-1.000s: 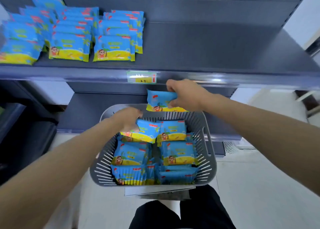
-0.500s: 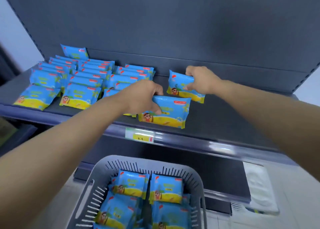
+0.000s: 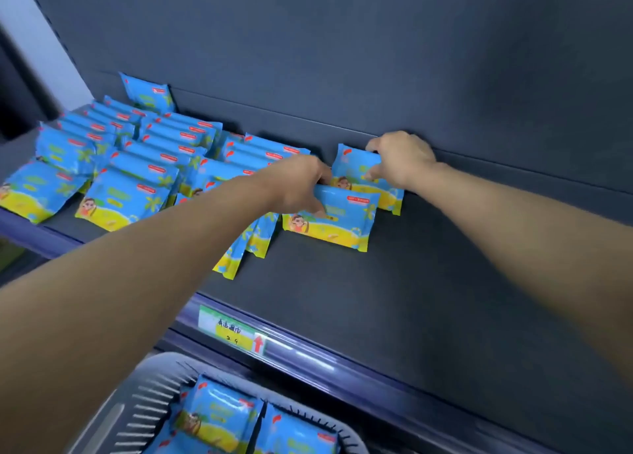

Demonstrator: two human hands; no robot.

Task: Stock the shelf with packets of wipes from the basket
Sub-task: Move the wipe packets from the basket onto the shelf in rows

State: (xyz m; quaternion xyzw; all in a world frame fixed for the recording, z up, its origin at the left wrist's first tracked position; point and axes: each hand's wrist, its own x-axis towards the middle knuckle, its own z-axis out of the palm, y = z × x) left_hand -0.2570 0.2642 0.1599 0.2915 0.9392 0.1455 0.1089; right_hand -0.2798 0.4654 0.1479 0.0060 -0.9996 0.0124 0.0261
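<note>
Nearest the camera, a grey slatted basket is cut off by the lower edge; only the tops of a few blue-and-yellow packets show inside it. Above it runs the shelf's front rail, carrying a price label whose writing is too blurred to read with certainty. Both bare forearms reach over the dark shelf. The left hand grips the upper edge of a front packet resting on the shelf; its fingertips are hidden behind the wrapper. Just behind, the right hand pinches a rear packet standing near the back panel, its lower part covered by the front packet. Further left, rows of stocked packets overlap; several are partly hidden behind the left forearm.
</note>
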